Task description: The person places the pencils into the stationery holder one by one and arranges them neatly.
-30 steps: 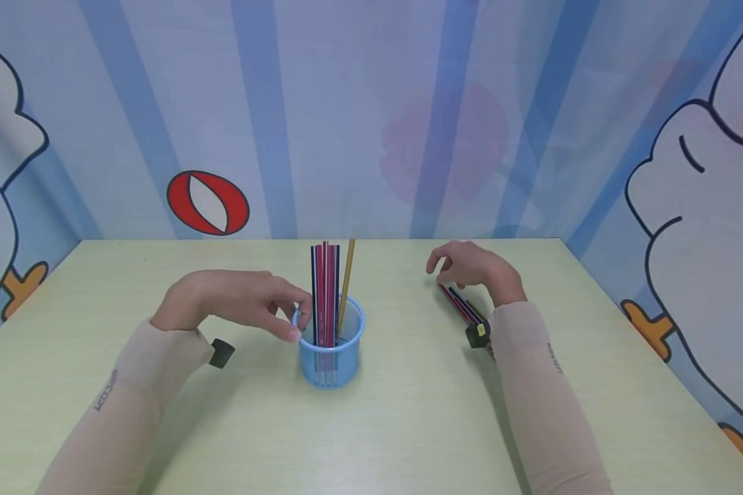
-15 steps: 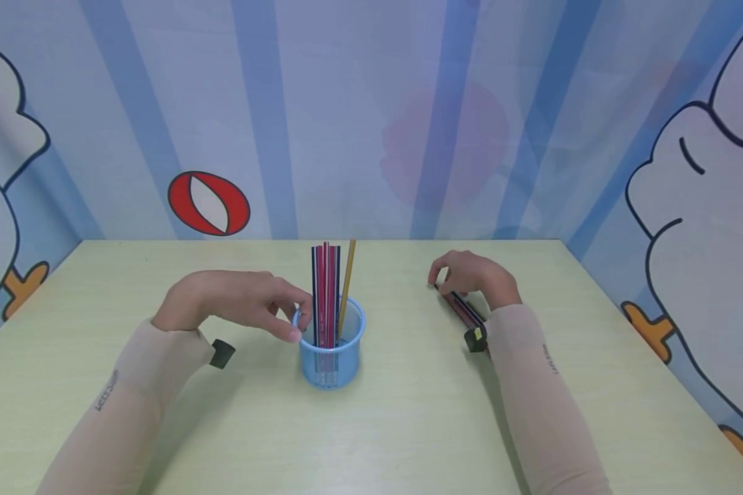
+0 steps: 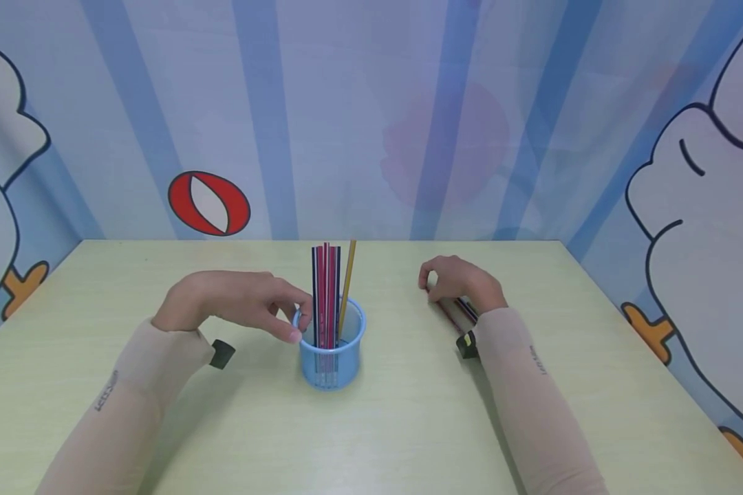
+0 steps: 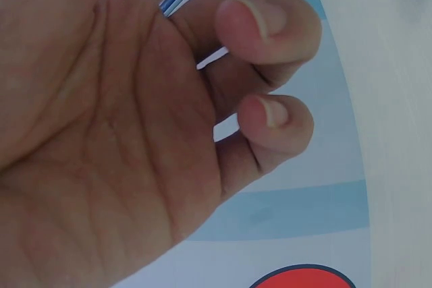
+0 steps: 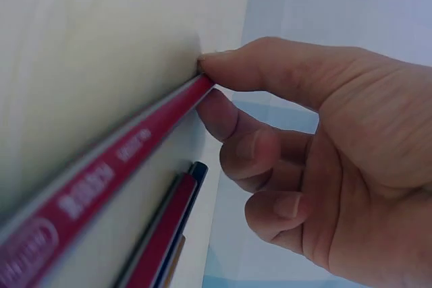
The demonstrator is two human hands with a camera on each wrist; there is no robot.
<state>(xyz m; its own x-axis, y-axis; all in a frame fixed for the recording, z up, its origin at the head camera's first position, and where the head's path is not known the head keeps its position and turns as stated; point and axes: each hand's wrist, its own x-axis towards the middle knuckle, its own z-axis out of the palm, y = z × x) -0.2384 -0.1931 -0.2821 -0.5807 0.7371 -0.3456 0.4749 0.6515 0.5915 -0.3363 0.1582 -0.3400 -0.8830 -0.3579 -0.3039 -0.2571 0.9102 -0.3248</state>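
Note:
A light blue pencil cup (image 3: 329,368) stands upright on the table, holding several red and dark striped pencils (image 3: 325,289) and one yellow pencil (image 3: 347,285) that leans right. At its left rim my left hand (image 3: 241,299) pinches the edge between thumb and fingers. In the left wrist view the palm hides the cup. On the right, my right hand (image 3: 461,278) pinches the far end of a red pencil (image 5: 101,173) with white lettering, between thumb and index finger. Beside that pencil lie a few others, red, dark and yellowish (image 5: 165,227), partly hidden under the wrist.
The pale wooden table (image 3: 384,440) ends at a striped blue backdrop (image 3: 347,124) with cartoon prints. A small black wrist camera (image 3: 221,354) sits under the left cuff, another black camera (image 3: 467,345) under the right cuff.
My right hand has come down onto the pencils, closed its fingertips on the end of the red one and drawn left and nearer with it. The left hand and cup stay put.

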